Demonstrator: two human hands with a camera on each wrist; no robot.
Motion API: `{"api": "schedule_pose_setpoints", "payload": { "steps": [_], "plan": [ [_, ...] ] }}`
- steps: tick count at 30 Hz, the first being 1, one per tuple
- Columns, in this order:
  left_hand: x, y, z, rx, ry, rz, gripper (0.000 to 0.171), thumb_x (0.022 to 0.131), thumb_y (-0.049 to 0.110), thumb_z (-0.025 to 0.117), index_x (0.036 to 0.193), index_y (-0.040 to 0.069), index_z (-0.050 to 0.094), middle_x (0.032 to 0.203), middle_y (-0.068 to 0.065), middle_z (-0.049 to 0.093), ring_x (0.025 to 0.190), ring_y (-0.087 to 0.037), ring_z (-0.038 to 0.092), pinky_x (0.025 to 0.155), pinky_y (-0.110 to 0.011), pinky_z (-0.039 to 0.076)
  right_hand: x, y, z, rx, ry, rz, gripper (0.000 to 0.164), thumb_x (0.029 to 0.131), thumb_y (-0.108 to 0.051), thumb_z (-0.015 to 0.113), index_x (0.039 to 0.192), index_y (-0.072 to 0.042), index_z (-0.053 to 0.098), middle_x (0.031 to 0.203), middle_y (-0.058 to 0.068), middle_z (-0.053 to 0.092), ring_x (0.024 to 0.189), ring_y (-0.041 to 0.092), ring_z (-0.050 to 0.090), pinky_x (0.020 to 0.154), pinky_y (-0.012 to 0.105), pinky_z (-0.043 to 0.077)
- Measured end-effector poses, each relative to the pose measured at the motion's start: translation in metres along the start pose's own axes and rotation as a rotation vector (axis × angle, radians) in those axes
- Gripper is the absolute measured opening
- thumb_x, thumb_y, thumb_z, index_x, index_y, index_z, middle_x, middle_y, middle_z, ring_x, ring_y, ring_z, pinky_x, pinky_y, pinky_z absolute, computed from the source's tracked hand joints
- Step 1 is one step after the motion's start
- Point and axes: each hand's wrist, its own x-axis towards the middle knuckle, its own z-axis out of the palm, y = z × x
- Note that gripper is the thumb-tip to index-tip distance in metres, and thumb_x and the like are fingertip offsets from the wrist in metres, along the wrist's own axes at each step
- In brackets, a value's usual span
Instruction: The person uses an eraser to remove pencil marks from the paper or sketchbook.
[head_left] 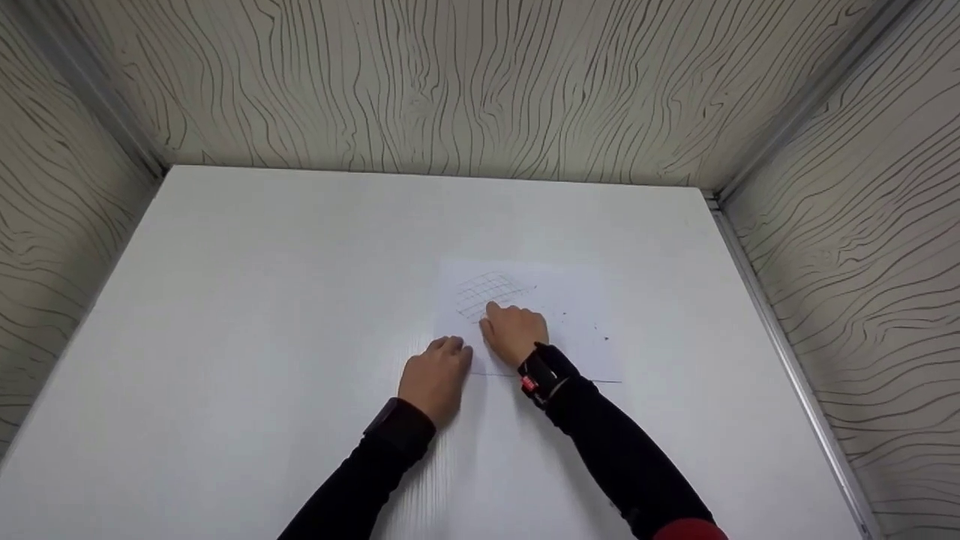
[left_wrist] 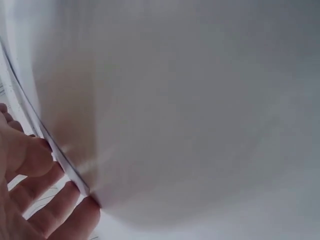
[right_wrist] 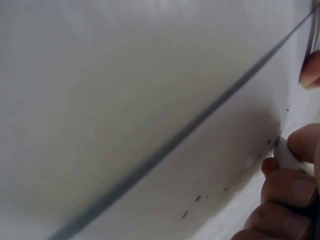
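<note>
A white sheet of paper (head_left: 577,352) lies on the white table, with a pencil-like crosshatch grid (head_left: 491,289) in its upper left part. My right hand (head_left: 516,334) is over the sheet at the grid's lower edge. Between its thumb and curled fingers it pinches a small whitish eraser (right_wrist: 285,155), whose rounded tip meets the paper. Most of the eraser is hidden by the fingers. At the sheet's near left corner my left hand (head_left: 436,379) rests, fingertips (left_wrist: 82,220) touching the paper's edge (left_wrist: 67,167).
Several dark crumbs (head_left: 606,338) are scattered on the right half of the sheet. The broad white table (head_left: 262,300) extends around it. Wood-grain patterned panels (head_left: 450,82) enclose the table at the back and sides.
</note>
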Motion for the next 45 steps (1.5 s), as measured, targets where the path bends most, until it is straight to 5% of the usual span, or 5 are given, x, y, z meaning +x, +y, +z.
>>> {"api": "schedule_pose_setpoints", "payload": {
  "steps": [13, 26, 31, 39, 45],
  "plan": [
    [-0.005, -0.005, 0.002, -0.005, -0.003, -0.025, 0.034, 0.079, -0.001, 0.059, 0.109, 0.012, 0.067, 0.113, -0.004, 0.063, 0.108, -0.023, 0.059, 0.066, -0.04, 0.056, -0.004, 0.09, -0.028, 0.071, -0.066, 0.334, 0.028, 0.094, -0.027, 0.048, 0.083, -0.003, 0.056, 0.064, 0.012, 0.055, 0.054, 0.024, 0.049, 0.046, 0.036, 0.039],
    [0.0, -0.017, -0.01, -0.127, 0.03, -0.015, 0.028, 0.084, 0.003, 0.057, 0.108, 0.013, 0.066, 0.115, -0.006, 0.062, 0.11, -0.023, 0.057, 0.081, -0.038, 0.053, -0.001, 0.036, -0.015, 0.161, -0.045, 0.177, 0.027, 0.094, -0.032, 0.045, 0.092, -0.009, 0.058, 0.065, 0.008, 0.057, 0.053, 0.022, 0.049, 0.048, 0.035, 0.04],
    [-0.002, -0.019, -0.008, -0.149, 0.015, -0.022, 0.026, 0.084, 0.003, 0.056, 0.106, 0.012, 0.067, 0.111, -0.007, 0.065, 0.106, -0.025, 0.06, 0.09, -0.038, 0.049, -0.003, 0.031, -0.017, 0.178, -0.068, 0.188, 0.027, 0.094, -0.032, 0.044, 0.093, -0.009, 0.058, 0.066, 0.008, 0.057, 0.054, 0.022, 0.049, 0.05, 0.035, 0.04],
    [-0.003, -0.008, -0.005, -0.129, -0.01, 0.1, 0.026, 0.085, 0.007, 0.056, 0.107, 0.014, 0.068, 0.115, -0.007, 0.064, 0.109, -0.025, 0.058, 0.091, -0.042, 0.047, -0.005, 0.033, -0.012, 0.099, -0.058, 0.177, 0.026, 0.093, -0.031, 0.047, 0.082, -0.008, 0.056, 0.062, 0.007, 0.055, 0.052, 0.022, 0.048, 0.049, 0.038, 0.041],
    [-0.005, -0.008, -0.002, -0.174, -0.021, 0.068, 0.028, 0.086, 0.007, 0.055, 0.11, 0.015, 0.068, 0.122, -0.01, 0.061, 0.117, -0.028, 0.054, 0.098, -0.041, 0.044, -0.005, 0.024, -0.01, 0.061, -0.016, 0.122, 0.026, 0.092, -0.031, 0.048, 0.08, -0.01, 0.056, 0.059, 0.005, 0.052, 0.051, 0.022, 0.048, 0.047, 0.037, 0.041]
  ]
}}
